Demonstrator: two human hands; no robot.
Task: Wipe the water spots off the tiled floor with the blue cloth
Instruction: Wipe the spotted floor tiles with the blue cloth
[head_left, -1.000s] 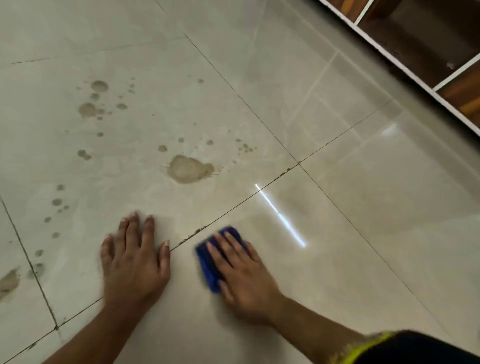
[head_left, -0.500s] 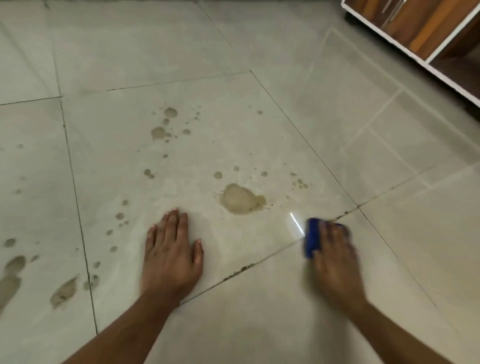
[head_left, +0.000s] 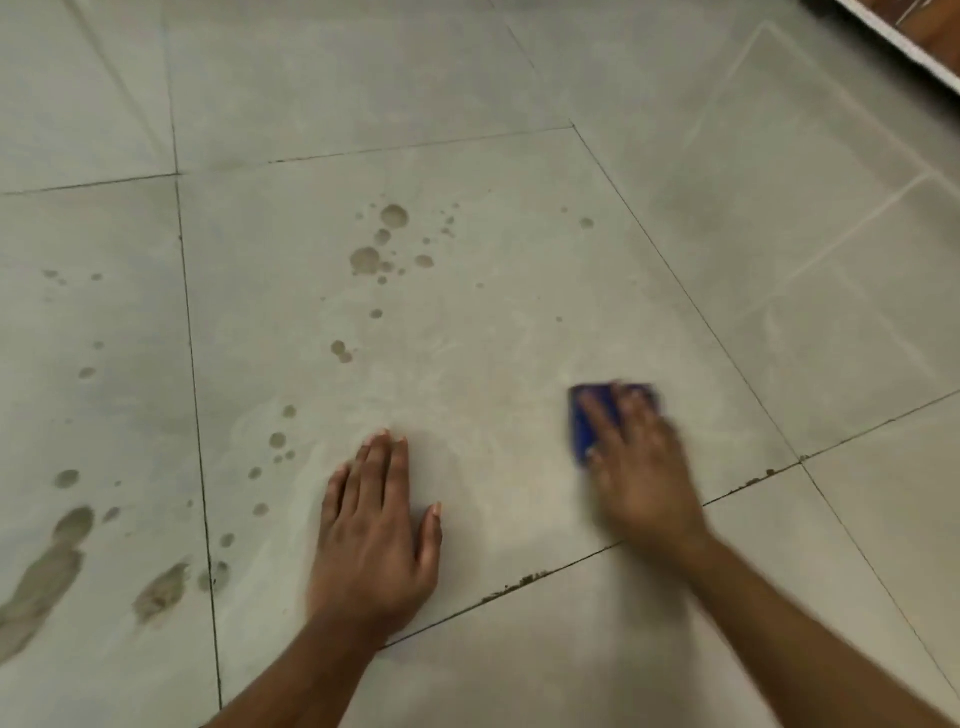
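the right hand (head_left: 641, 467) lies flat on top of the blue cloth (head_left: 584, 426) and presses it down on the tiled floor (head_left: 519, 312). its fingers (head_left: 605, 415) are straight and close together, spread over the cloth, not curled round it. the hand looks blurry. the cloth is at about 3 o'clock from the middle of the big tile, and only its left side and top edge peek out from under the hand.

the left hand (head_left: 374, 535) rests flat on the same tile, at about 7 o'clock from the cloth and well apart from it. its fingers (head_left: 382, 467) are straight and together, with the thumb (head_left: 430, 535) sticking out to the side. it holds nothing.

the floor between the 2 hands looks smeary and pale. many brown water spots (head_left: 393, 215) sit at about 12 o'clock from the left hand, some big and some tiny. more small spots (head_left: 277, 440) run down at 10 o'clock from the left hand, just beside it. on the next tile, at 9 o'clock, there is a long muddy mark (head_left: 47, 577) and a smaller smudge (head_left: 161, 590) near it.

dark grout lines (head_left: 195, 395) run between the tiles. one line passes under the left wrist, and it has little dark crumbs (head_left: 514, 587) along it. at 1 o'clock, in the far corner, there is a bit of a white and brown shelf (head_left: 914, 36).
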